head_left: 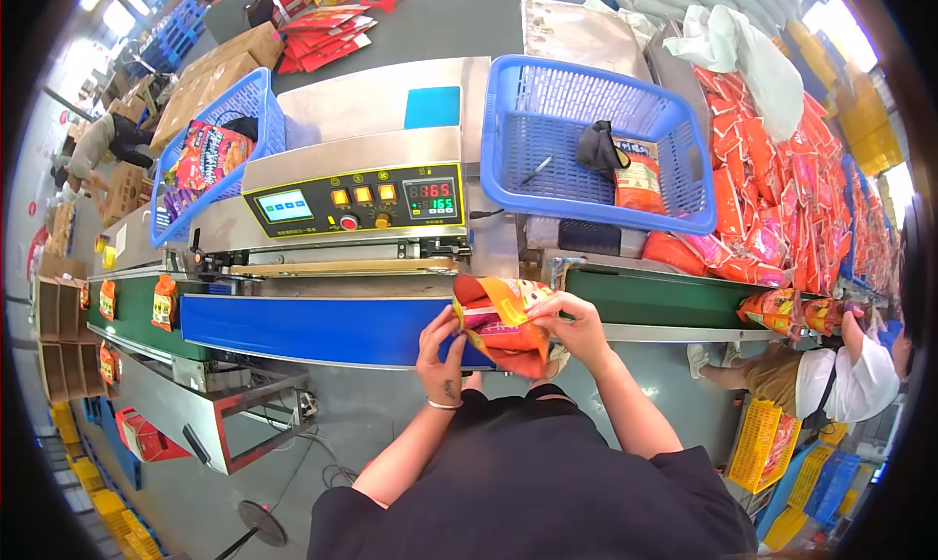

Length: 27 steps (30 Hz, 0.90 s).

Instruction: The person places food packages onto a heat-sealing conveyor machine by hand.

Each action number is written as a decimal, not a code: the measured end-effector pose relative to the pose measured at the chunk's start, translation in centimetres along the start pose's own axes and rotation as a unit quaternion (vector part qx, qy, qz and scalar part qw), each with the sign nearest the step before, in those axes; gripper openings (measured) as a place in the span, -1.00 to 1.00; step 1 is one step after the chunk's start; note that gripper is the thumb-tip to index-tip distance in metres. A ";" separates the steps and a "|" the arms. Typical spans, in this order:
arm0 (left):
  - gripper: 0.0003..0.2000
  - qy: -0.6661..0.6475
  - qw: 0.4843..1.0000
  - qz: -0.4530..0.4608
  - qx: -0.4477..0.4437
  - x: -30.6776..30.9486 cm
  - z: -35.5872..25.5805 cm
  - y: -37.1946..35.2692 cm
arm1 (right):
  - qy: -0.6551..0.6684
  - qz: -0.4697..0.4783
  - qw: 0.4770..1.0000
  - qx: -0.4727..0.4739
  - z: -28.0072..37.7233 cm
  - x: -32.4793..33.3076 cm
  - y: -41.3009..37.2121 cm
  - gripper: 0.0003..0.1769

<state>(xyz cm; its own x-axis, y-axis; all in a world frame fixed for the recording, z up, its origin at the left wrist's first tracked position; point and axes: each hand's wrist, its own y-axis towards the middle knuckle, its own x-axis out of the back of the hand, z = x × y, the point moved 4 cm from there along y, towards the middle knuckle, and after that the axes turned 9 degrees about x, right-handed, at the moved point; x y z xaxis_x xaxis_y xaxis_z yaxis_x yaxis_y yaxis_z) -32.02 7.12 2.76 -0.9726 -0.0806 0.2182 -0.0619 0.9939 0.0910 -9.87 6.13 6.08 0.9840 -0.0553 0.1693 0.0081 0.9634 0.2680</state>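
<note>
A red and orange printed plastic pouch (508,337) is between my hands, over the front edge of the blue conveyor belt (313,327). My left hand (440,362) pinches its left edge. On the upper right edge, the fingers of my right hand (575,323) are closed. The pouch gapes at the top, with pink-red wrapping visible inside. Just beyond the belt stands a band sealer (357,203) with lit orange buttons and red and green number displays.
A blue basket (596,203) holding a pouch and a black item stands behind; another blue basket (223,193) is left. Green conveyors (674,301) flank the belt. Red pouches (772,189) pile at right. A co-worker (831,379) handles pouches at far right. Small pouches (164,301) ride leftward.
</note>
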 end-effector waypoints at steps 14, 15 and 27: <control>-0.85 -0.229 0.896 -0.017 0.380 -1.2 8.1 4.6 | -0.118 -0.238 0.948 -0.174 -9.8 5.1 -1.0 -0.78; -0.85 -0.192 0.901 -0.021 0.389 -2.3 9.2 4.8 | -0.176 -0.247 0.936 -0.178 -10.5 5.6 -1.6 -0.77; -0.86 -0.193 0.888 -0.106 0.403 -0.1 14.8 8.5 | -0.338 -0.116 0.910 -0.207 -15.3 2.5 2.1 -0.65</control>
<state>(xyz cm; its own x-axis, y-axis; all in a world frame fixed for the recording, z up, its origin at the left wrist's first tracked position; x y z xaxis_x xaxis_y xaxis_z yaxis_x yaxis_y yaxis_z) -35.76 16.66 -10.88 -0.9148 -0.3947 -0.0853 -0.2410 0.7032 -0.6688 -4.70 12.04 -7.44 0.6133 -0.2837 0.7371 0.4064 0.9136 0.0135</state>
